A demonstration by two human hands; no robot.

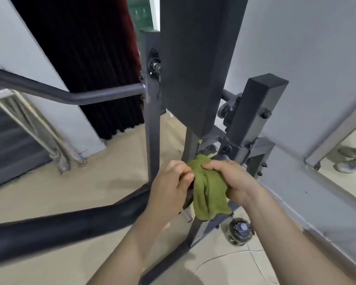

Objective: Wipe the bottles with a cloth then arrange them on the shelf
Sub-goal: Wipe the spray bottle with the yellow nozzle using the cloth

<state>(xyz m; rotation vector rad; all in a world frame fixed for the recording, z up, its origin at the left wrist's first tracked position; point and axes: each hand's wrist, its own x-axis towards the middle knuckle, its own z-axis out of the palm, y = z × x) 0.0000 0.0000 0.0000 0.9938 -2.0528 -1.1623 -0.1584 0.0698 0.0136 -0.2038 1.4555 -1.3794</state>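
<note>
My left hand (169, 186) grips a dark bottle (188, 199); only a thin strip of it and its pale lower end show beside the cloth. My right hand (232, 182) presses an olive-green cloth (209, 194) around that bottle, and the cloth hangs down below both hands. A second bottle (239, 231), clear with a pale cap, stands upright on the floor below my right forearm, seen from above. No shelf can be made out.
A grey metal gym machine frame (152, 130) with a padded board (193, 64) stands right behind my hands. A black padded bar (66, 225) crosses the lower left. A grey wall (306, 79) is at right, a dark curtain (86, 64) behind, shoes (351, 160) at far right.
</note>
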